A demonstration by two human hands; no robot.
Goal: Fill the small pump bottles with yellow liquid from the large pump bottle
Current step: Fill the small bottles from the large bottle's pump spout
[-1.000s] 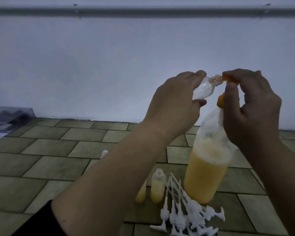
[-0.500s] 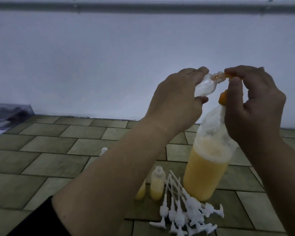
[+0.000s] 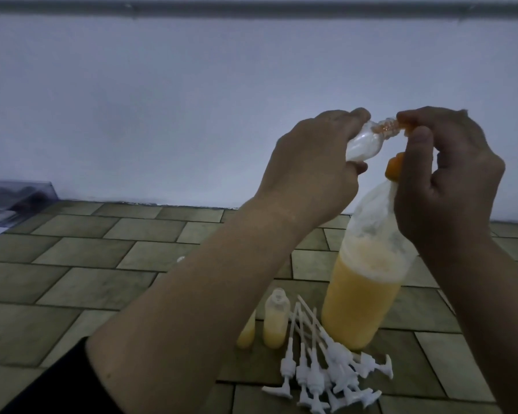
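Note:
My left hand (image 3: 308, 171) grips a small clear bottle (image 3: 157, 141), tilted on its side with its threaded neck pointing right. My right hand (image 3: 443, 180) holds the orange pump head (image 3: 395, 167) of the large bottle (image 3: 365, 282), its fingers curled round the spout right at the small bottle's mouth. The large bottle stands on the tiled floor, about half full of yellow liquid. Two small bottles (image 3: 274, 319) holding yellow liquid stand open beside it; one is partly hidden behind my left forearm.
A heap of several white pump tops (image 3: 326, 372) with long dip tubes lies on the floor in front of the bottles. A white wall (image 3: 162, 100) rises close behind. A dark clear box (image 3: 9, 201) sits at the far left.
Both hands and the small bottle have shifted slightly upward in view. The grip on the bottle and the pump head is unchanged.

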